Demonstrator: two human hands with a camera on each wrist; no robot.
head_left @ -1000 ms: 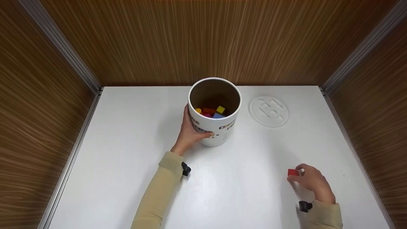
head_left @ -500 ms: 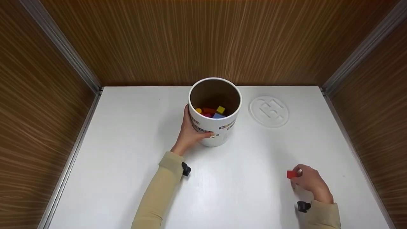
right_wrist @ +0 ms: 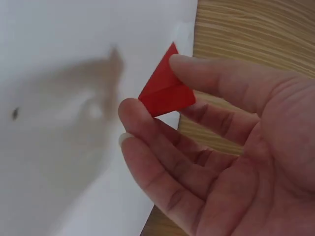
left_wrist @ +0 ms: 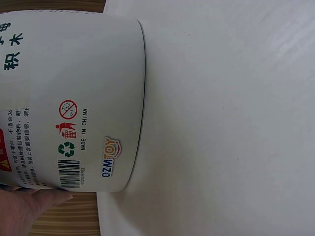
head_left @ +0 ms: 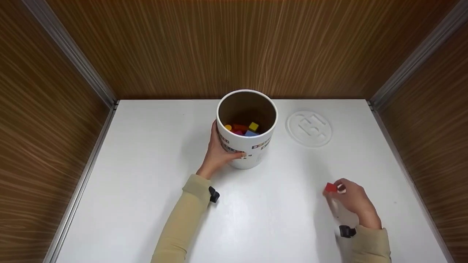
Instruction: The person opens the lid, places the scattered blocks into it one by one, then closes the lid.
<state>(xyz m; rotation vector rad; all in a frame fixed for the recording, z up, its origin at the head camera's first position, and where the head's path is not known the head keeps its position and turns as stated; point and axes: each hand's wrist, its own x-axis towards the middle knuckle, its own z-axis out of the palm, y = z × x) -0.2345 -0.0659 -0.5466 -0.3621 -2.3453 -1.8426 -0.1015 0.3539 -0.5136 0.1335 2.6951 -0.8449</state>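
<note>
A red triangular toy block (right_wrist: 165,96) is pinched between the thumb and fingers of my right hand (head_left: 353,199), over the right front of the table. In the right wrist view its pointed end sticks out past the thumb, and a shadow falls on the table beside it. My left hand (head_left: 217,155) grips the left side of a white cylindrical tub (head_left: 261,146), thumb across its front. The tub stands upright with its mouth uncovered. Inside are several coloured blocks, among them a yellow cube (head_left: 253,126) and a blue block (head_left: 251,133).
A round translucent lid (head_left: 309,128) with raised shapes lies right of the tub. The white table (head_left: 153,146) is enclosed by wood-grain panels at the back (head_left: 164,51) and both sides. A small dark speck (right_wrist: 15,113) marks the tabletop near the right hand.
My right hand has moved up and slightly left in the head view, carrying the red block, which has turned in the fingers. The left hand and tub have stayed put.
</note>
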